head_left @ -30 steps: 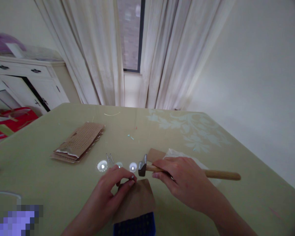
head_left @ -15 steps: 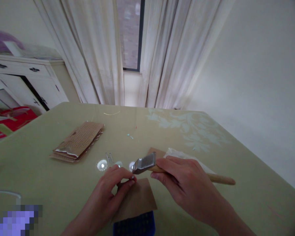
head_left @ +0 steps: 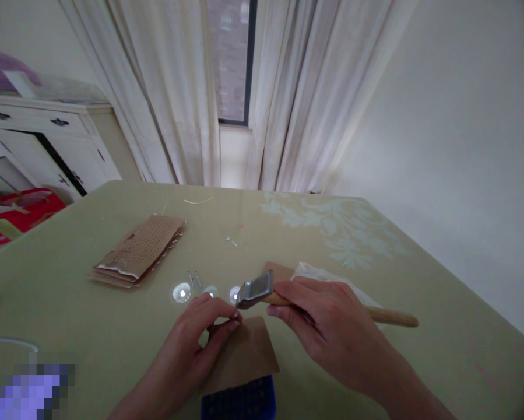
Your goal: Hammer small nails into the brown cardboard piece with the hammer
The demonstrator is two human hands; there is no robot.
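My right hand (head_left: 331,321) is wrapped round the wooden handle of a hammer (head_left: 256,290), close behind its metal head. The head hangs just above and beside the fingertips of my left hand (head_left: 192,338). Those fingertips are pinched on a nail (head_left: 236,315), of which only the small shiny end shows. Under the nail and my left fingers lies a piece of brown cardboard (head_left: 248,353). It rests over a blue block-like thing (head_left: 239,401) with a pattern of small holes or dots, mostly covered and cut off by the lower edge.
Two loose nails (head_left: 194,279) lie beyond my left hand, near round reflections on the glossy table (head_left: 134,332). Folded cardboard (head_left: 139,251) sits at left. Behind my right hand are more cardboard (head_left: 279,272) and a clear plastic bag (head_left: 308,272). A white cable (head_left: 14,342) runs at far left.
The hammer head has shifted very slightly left, towards my left fingertips. My left hand stays pinched on the nail, and the cardboard has not visibly moved.
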